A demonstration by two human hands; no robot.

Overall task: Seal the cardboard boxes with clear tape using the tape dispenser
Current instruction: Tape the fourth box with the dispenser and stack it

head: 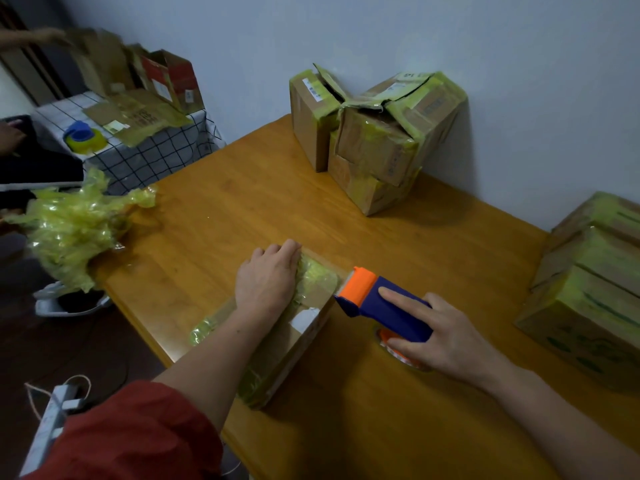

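Observation:
A flat cardboard box wrapped in yellowish tape lies on the wooden table near its front edge. My left hand rests palm down on the box's far end, fingers over the taped top. My right hand grips a blue tape dispenser with an orange front, index finger stretched along its top. The dispenser's orange end sits at the box's right edge.
Taped boxes are stacked at the wall and at the right edge. A crumpled wad of yellow tape lies at the table's left. A side table holds flattened cartons and another tape roll. Another person's hands show at far left.

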